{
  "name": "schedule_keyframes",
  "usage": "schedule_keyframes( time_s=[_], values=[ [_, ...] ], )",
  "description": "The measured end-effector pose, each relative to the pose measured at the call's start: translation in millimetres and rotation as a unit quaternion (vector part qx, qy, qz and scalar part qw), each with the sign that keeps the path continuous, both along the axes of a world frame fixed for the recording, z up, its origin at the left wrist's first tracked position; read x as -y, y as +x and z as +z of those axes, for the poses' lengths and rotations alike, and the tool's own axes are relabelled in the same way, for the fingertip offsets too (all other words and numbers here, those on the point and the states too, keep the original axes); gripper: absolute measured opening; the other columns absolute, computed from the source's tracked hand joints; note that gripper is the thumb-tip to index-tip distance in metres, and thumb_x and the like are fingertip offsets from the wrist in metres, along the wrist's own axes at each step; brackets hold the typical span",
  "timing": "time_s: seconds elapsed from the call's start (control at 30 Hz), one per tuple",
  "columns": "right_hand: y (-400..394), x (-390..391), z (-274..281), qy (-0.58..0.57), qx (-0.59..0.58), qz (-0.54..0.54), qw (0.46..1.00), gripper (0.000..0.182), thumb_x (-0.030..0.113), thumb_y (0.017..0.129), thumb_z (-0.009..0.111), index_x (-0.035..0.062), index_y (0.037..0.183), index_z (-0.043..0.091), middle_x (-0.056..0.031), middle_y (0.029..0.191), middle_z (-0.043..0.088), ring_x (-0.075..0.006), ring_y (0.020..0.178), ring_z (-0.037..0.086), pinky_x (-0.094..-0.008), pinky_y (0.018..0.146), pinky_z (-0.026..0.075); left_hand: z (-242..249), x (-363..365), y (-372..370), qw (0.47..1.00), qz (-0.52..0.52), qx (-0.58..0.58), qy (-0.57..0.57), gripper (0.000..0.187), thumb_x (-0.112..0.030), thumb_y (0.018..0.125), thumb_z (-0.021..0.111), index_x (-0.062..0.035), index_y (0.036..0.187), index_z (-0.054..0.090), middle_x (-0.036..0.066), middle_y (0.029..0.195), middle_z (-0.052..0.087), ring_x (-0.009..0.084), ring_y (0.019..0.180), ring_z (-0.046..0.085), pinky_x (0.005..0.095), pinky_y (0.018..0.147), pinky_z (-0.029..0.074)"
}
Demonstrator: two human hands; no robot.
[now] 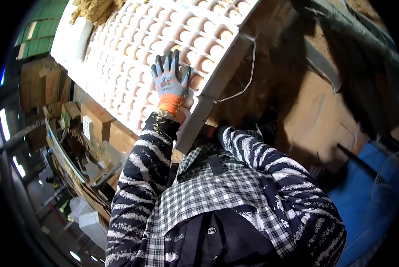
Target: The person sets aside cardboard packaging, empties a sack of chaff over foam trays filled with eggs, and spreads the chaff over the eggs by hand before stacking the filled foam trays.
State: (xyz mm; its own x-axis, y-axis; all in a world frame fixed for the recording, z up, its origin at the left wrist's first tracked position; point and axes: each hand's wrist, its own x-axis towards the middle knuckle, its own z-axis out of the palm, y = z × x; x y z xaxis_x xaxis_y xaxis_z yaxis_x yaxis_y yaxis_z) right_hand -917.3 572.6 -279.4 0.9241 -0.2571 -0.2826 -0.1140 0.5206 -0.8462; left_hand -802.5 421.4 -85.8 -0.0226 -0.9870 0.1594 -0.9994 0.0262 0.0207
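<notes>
My left hand (169,80), in a grey glove with dark fingertips and an orange cuff, lies palm down with its fingers spread. It rests over a large white tray (77,40) with rows of round cells. The cells hold round, pale to tan things that look like eggs (207,65); several sit right beside the fingers and thumb. Yellowish bits cling to my left sleeve at the wrist. My right hand (209,131) is low by the tray's near edge, with only a bit of orange cuff showing; its fingers are hidden in shadow.
A yellowish crumbly heap (92,11) lies at the tray's far left. A bent metal wire (248,84) sticks out from the tray stand's right side. Cardboard boxes (95,118) stand at the left. Brown ground (317,120) and blue material (364,191) are on the right.
</notes>
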Motion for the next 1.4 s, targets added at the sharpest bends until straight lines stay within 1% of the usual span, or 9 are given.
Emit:
schedule_keyframes(
  time_s=[0.47,0.63,0.67,0.8,0.93,1.07,1.13,1.3,1.4],
  values=[
    [-16.8,-26.5,46.1,-0.006,-0.214,-0.032,0.976,0.034,0.038,0.092,0.054,0.0129,0.108,0.072,-0.0075,0.104,0.071,-0.0167,0.095,0.066,-0.0306,0.089,0.05,-14.7,1.4,2.9,0.998,0.001,0.016,-0.059,0.058,-0.046,0.089,0.052,-0.0168,0.139,0.045,0.014,0.137,0.048,0.0375,0.132,0.035,0.0498,0.11,0.023],
    [-52.8,-56.3,-9.0,-0.107,-0.332,-0.163,0.923,0.027,0.024,0.081,0.07,0.0067,0.101,0.072,-0.0128,0.096,0.071,-0.0238,0.084,0.068,-0.0337,0.078,0.052,-18.1,-1.8,5.8,0.998,0.006,-0.007,-0.063,0.061,-0.048,0.089,0.051,-0.0162,0.14,0.044,0.014,0.137,0.049,0.0373,0.134,0.033,0.0503,0.111,0.021],
    [-79.6,-34.1,75.0,-0.07,-0.313,-0.209,0.924,0.026,0.019,0.079,0.073,0.0008,0.096,0.07,-0.0121,0.092,0.071,-0.0198,0.084,0.067,-0.0311,0.078,0.051,-16.6,-1.4,5.0,0.998,0.006,-0.005,-0.063,0.059,-0.046,0.09,0.051,-0.0166,0.14,0.044,0.015,0.136,0.049,0.037,0.133,0.034,0.0488,0.111,0.022],
    [-172.9,-10.2,131.3,-0.127,-0.142,-0.499,0.846,0.022,0.004,0.077,0.072,0.0006,0.097,0.066,-0.0072,0.098,0.07,-0.0112,0.09,0.065,-0.0277,0.082,0.051,-26.7,3.8,15.3,0.998,0.023,-0.052,0.012,0.08,-0.06,0.078,0.06,-0.0119,0.139,0.045,0.012,0.143,0.044,0.0402,0.136,0.03,0.0506,0.114,0.018],
    [-270.1,29.5,246.8,-0.128,0.012,-0.681,0.721,0.016,-0.008,0.085,0.053,0.0037,0.094,0.049,-0.0209,0.113,0.063,-0.0244,0.106,0.061,-0.0327,0.089,0.049,-31.4,-0.1,25.1,0.999,0.033,-0.025,0.019,0.071,-0.051,0.083,0.058,-0.0111,0.14,0.044,0.011,0.143,0.044,0.0391,0.138,0.026,0.0513,0.115,0.015],
    [-371.3,79.1,372.0,-0.382,-0.03,-0.752,0.536,0.017,-0.005,0.091,0.045,0.0025,0.105,0.048,-0.0069,0.082,0.057,-0.0169,0.082,0.062,-0.0306,0.074,0.051,-24.7,2.8,32.3,0.994,0.045,-0.083,0.057,0.07,-0.045,0.081,0.064,-0.0122,0.139,0.045,0.015,0.146,0.038,0.0437,0.137,0.026,0.0545,0.112,0.019],
    [-401.2,92.6,464.2,-0.396,0.003,-0.734,0.552,0.015,-0.002,0.092,0.046,0.0018,0.106,0.051,-0.0052,0.084,0.058,-0.0125,0.073,0.059,-0.0273,0.068,0.05,-18.5,16.0,21.7,0.981,0.012,-0.192,-0.04,0.071,-0.035,0.078,0.069,-0.0139,0.141,0.043,0.019,0.147,0.035,0.0455,0.136,0.025,0.0552,0.111,0.022],
    [-542.9,210.9,544.0,-0.511,-0.266,-0.684,0.447,0.028,0.001,0.092,0.045,0.0044,0.117,0.055,-0.0033,0.086,0.062,-0.0103,0.073,0.056,-0.0263,0.067,0.048,129.2,95.8,-145.8,0.917,-0.224,-0.275,-0.181,0.072,-0.021,0.074,0.074,-0.0051,0.138,0.045,0.02,0.143,0.04,0.0428,0.135,0.031,0.0513,0.111,0.027],
    [-628.5,301.6,561.3,-0.558,-0.336,-0.563,0.509,0.029,0.006,0.089,0.05,0.0046,0.117,0.057,-0.0099,0.091,0.067,-0.0189,0.08,0.063,-0.0312,0.074,0.049,258.6,115.4,-287.0,0.827,-0.373,-0.349,-0.236,0.066,-0.02,0.071,0.077,-0.004,0.13,0.051,0.019,0.133,0.049,0.0382,0.125,0.044,0.044,0.105,0.036]
  ],
)
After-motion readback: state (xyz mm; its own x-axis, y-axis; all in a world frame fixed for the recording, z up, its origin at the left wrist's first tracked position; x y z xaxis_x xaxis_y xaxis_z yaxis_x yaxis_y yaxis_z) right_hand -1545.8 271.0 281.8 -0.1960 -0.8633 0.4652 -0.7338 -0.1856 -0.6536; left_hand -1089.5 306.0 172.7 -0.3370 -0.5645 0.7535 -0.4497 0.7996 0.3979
